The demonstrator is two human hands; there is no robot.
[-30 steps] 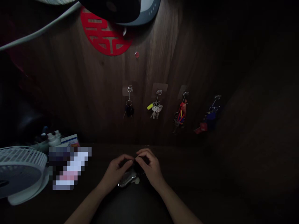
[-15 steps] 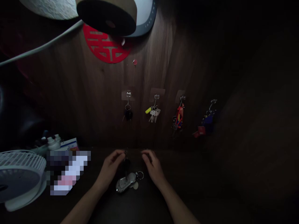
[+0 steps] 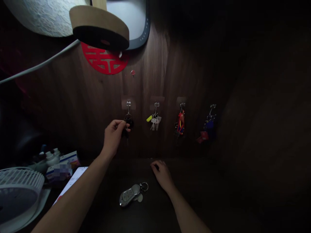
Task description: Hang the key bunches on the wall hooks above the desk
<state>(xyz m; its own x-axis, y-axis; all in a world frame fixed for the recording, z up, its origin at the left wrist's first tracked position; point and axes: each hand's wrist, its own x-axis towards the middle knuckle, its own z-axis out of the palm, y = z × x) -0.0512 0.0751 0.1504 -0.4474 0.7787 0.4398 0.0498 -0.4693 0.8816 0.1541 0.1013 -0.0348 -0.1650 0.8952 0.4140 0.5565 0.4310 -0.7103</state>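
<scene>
My left hand [image 3: 113,133] is raised to the wall, thumb and fingers pinched on a bunch of dark keys [image 3: 127,140] that dangles just below them. Close beside it, another dark key bunch [image 3: 130,122] hangs from the leftmost metal hook [image 3: 128,104]. Whether the held ring touches that hook is hard to see. Low over the dark tabletop, my right hand [image 3: 162,173] has its fingers curled in towards the thumb, and no object shows in it. Between my forearms lies a silver key fob [image 3: 130,195] with a ring and a small round tag.
Further right, more hooks carry silver keys with a yellow tag [image 3: 155,120], a red-corded bunch [image 3: 180,124] and a blue-and-red bunch [image 3: 208,127]. At left stand a white fan [image 3: 21,194], a lit phone [image 3: 70,186] and small bottles [image 3: 51,159]. A lamp [image 3: 100,27] overhangs the wall.
My left hand has lifted the dark keys from just above the tabletop up to the leftmost hook. My right hand stays low, its fingers curled in more. The view has shifted slightly.
</scene>
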